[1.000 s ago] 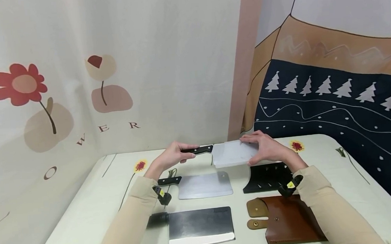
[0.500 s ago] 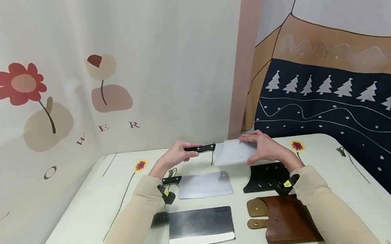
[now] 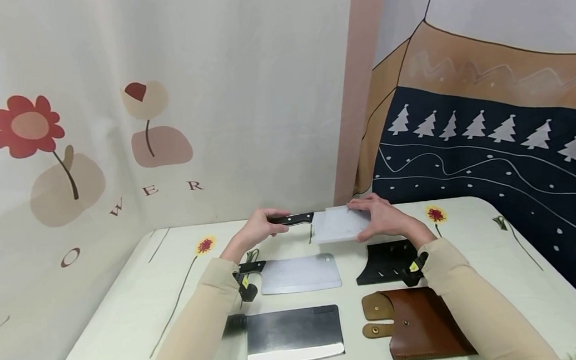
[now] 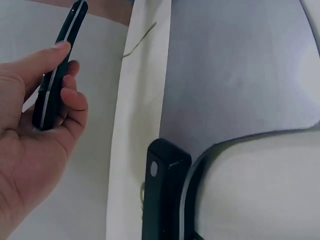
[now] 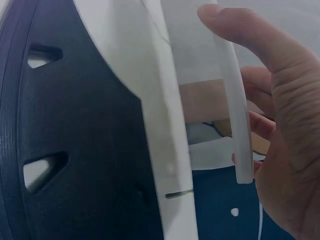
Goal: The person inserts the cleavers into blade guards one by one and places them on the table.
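In the head view my left hand [image 3: 257, 232] grips the black riveted handle [image 3: 293, 219] of a cleaver raised over the back of the table. In the left wrist view, the thumb and curled fingers wrap that handle [image 4: 55, 80]. My right hand [image 3: 383, 218] pinches a white blade guard [image 3: 338, 225], thumb along the front and fingers at the top. It covers most of the blade. The right wrist view shows the guard's edge [image 5: 237, 115] between thumb and fingers. Below lies a second cleaver [image 3: 299, 274] with a black handle and plain silver blade.
A larger dark-bladed cleaver [image 3: 293, 333] lies at the front. To its right are a brown leather sheath [image 3: 426, 326] with snap straps and, behind that, a black slotted blade cover [image 3: 381, 262]. Printed curtains [image 3: 242, 105] hang behind the table.
Over the last second the right hand with the guard shifts slightly left and the left hand with the handle slightly right, so they are closer. The things on the table stay in place.
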### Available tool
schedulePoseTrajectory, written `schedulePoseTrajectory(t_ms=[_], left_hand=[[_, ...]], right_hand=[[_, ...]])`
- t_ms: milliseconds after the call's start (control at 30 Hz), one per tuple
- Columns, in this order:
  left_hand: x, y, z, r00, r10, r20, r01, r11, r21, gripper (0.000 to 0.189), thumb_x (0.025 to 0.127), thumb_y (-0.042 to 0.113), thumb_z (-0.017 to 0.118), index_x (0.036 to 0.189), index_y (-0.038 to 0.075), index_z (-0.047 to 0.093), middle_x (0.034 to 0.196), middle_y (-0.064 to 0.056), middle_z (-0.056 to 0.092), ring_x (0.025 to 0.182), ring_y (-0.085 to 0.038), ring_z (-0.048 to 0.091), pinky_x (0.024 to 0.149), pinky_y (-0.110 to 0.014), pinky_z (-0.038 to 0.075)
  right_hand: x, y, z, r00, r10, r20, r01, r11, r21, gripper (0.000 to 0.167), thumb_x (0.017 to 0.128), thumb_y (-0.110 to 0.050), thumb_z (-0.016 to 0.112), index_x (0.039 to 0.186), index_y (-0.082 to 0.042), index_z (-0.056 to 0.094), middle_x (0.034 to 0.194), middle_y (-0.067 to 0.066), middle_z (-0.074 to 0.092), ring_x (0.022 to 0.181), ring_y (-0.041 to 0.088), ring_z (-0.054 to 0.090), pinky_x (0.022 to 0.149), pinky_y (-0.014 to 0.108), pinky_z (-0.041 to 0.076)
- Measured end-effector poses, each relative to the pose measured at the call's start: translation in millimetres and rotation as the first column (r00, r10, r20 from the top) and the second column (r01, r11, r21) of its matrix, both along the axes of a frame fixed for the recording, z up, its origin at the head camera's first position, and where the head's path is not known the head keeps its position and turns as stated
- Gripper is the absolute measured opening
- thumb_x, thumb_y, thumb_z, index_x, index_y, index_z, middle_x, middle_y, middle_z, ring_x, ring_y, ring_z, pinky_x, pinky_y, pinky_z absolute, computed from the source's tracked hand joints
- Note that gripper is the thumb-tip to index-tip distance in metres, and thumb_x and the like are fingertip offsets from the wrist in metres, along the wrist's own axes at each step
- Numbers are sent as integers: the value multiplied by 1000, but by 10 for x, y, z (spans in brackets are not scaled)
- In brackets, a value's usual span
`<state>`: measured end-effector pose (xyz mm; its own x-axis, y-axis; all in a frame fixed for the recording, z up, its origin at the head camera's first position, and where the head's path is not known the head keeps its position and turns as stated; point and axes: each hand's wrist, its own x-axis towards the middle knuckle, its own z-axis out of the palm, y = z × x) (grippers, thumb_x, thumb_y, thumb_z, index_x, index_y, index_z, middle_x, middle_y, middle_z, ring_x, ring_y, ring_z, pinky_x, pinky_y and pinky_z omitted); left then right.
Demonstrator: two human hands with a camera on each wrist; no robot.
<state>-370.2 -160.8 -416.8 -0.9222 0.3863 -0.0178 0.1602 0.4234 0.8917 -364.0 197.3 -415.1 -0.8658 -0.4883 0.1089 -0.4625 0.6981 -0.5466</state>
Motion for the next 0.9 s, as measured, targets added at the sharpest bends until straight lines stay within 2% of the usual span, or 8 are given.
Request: schedulePoseTrajectory(t_ms=[167, 267, 467, 567, 900], left_hand=[[-29, -52, -55, 999, 52, 2, -52, 999, 7, 42, 92, -2, 71, 133, -6, 64, 124, -20, 67, 95, -21, 67, 84, -38, 57], [-34, -71, -75, 996, 85, -19, -86, 996, -39, 39, 93, -2, 71, 131, -6, 65, 123, -21, 68, 95, -22, 67, 83, -38, 57], [-52, -50, -144, 988, 123, -90, -133, 985, -110, 35, 91, -1, 73, 126, -4, 70, 126, -22, 68, 115, -32, 63, 95, -39, 50], [-70, -33, -194, 987, 133, -91, -142, 983, -113, 36, 89, -1, 74, 125, -4, 71, 129, -23, 66, 124, -36, 59, 103, -42, 46], [-137, -40, -327, 980, 174, -92, -187, 969, -159, 36, 89, 3, 77, 125, 2, 73, 134, -20, 64, 130, -38, 54, 110, -48, 40]], right_hand=[[-76, -46, -91, 1000, -1, 7, 1, 1000, 12, 89, 70, -29, 91, 147, -4, 55, 153, 21, 47, 138, 43, 31, 108, 70, 23], [-130, -88, -138, 1000, 19, 14, -19, 999, 25, 88, 70, -30, 90, 147, -4, 55, 153, 21, 47, 138, 44, 32, 108, 70, 22], [-238, -124, -222, 998, 45, 49, -47, 998, 34, 89, 71, -29, 91, 148, -2, 54, 154, 22, 45, 139, 45, 34, 110, 65, 26], [-273, -129, -265, 997, 47, 57, -50, 998, 45, 90, 70, -29, 92, 147, -1, 54, 154, 23, 46, 137, 44, 36, 109, 63, 29], [-319, -138, -333, 997, 41, 71, -46, 996, 76, 91, 72, -30, 92, 148, -1, 53, 153, 23, 47, 133, 42, 41, 107, 59, 33]])
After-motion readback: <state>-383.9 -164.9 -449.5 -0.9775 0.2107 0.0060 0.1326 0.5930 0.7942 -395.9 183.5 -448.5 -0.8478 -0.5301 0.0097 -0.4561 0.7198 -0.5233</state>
